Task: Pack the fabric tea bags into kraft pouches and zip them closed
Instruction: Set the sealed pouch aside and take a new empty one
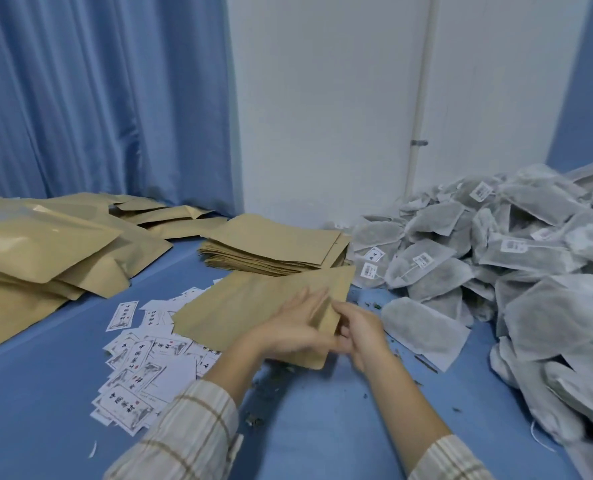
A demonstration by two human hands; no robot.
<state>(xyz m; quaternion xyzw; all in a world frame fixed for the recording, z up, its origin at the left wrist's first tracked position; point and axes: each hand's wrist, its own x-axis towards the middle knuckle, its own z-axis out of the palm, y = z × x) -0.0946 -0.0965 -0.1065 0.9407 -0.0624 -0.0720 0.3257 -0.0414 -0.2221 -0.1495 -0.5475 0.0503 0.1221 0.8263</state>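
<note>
One flat kraft pouch (253,308) is held just above the blue worktop (323,427), near centre. Both hands are at its right edge, apparently the mouth. Left hand (297,329) grips the pouch from the near side, fingers spread over the front panel. Right hand (359,332) pinches the edge, looks like it's prying the two layers apart. Pouch looks empty and not yet opened, my read.

Risks from here:
- Zip seal won't split cleanly: fingers slip or the paper creases, and a creased track may not zip shut later.
- Loose tea crumbs (277,393) are scattered on the worktop right under the hands. If any get into the zip channel, the closure could fail.
- Nearest tea bag (423,327) lies just beside the right hand. It's soft and wide, so it could snag at the mouth if the pouch is only half open. Forcing it may tear the fabric and spill more.
- The big pile of tea bags (517,258) has strings and tags tangled together, so pulling one could drag others along.
- Printed cards (139,368) lie loose under the pouch's left part and could be swept or knocked off.

Stack of empty pouches (274,247) sits behind. Filled pouches (45,258) are piled well to the left.
</note>
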